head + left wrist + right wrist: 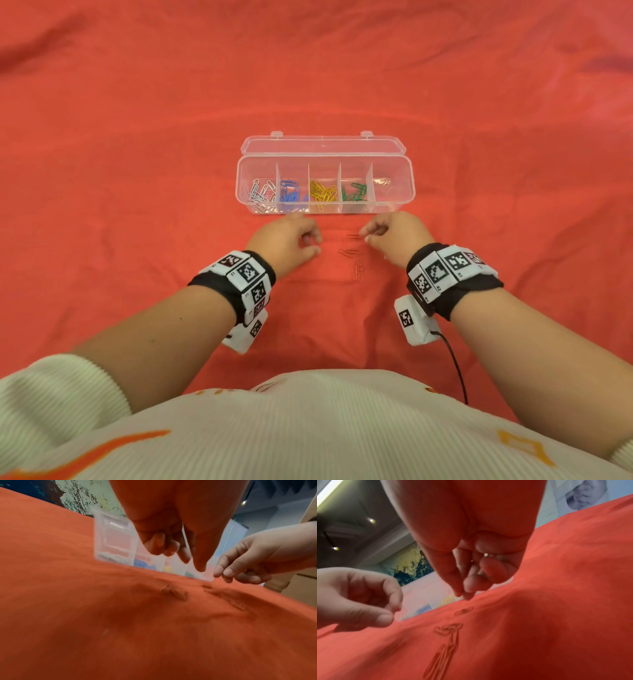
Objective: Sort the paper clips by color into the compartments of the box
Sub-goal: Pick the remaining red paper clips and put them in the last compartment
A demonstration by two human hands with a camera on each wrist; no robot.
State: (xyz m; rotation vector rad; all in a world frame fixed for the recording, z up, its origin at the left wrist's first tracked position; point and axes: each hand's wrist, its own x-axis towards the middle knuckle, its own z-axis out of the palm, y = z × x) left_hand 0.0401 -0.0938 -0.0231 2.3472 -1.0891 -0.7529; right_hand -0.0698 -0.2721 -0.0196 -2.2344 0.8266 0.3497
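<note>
A clear box point(411, 186) with its lid open lies on the red cloth. Its compartments, left to right, hold white clips point(262, 192), blue clips point(290, 192), yellow clips point(322, 193) and green clips point(356, 192); the last one shows only faint outlines. Three small groups of red clips lie between my hands: one point(354, 236), a tangle point(348, 253) and a nearer pair point(358, 272). My right hand point(367, 238) has thumb and forefinger tips together at the far clip's point(464, 610) end, with a small gap showing in the right wrist view. My left hand point(317, 245) hovers loosely curled and holds nothing.
The wrinkled red cloth point(137, 171) covers the whole surface around the box. A black cable point(455, 370) trails from the right wrist camera toward my body. Cardboard boxes point(302, 588) stand past the cloth's right edge in the left wrist view.
</note>
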